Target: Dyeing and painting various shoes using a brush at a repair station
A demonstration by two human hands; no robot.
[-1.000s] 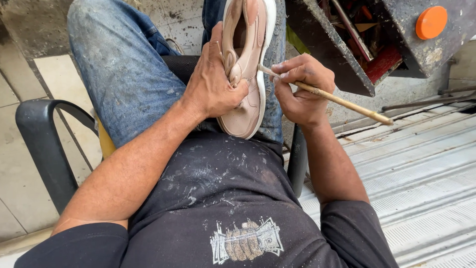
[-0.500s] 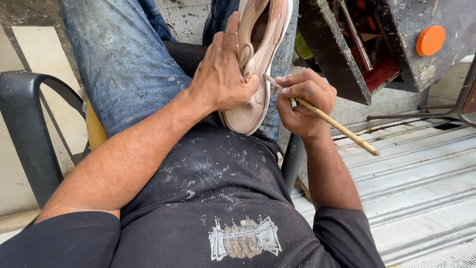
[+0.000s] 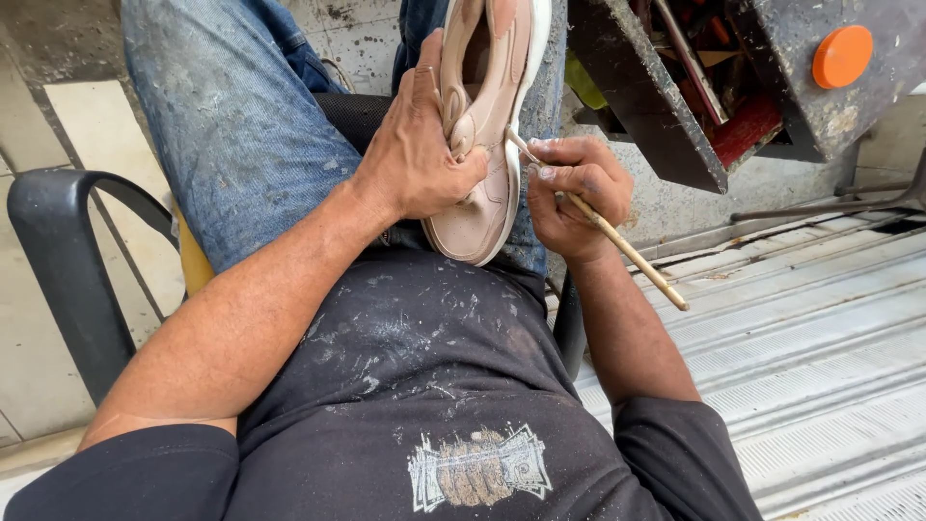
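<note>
— On the lap, where was the shoe (image 3: 487,145)?
— Clasped by the left hand (image 3: 420,154). The right hand (image 3: 577,193) pinched a stick (image 3: 627,251) at its sole edge; gluing seemed underway, needing steady strokes.

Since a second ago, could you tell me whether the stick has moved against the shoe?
Yes. The stick now points lower: its free end dropped toward the person's lap, while its tip stays at the edge of the shoe, held in the right hand.
</note>
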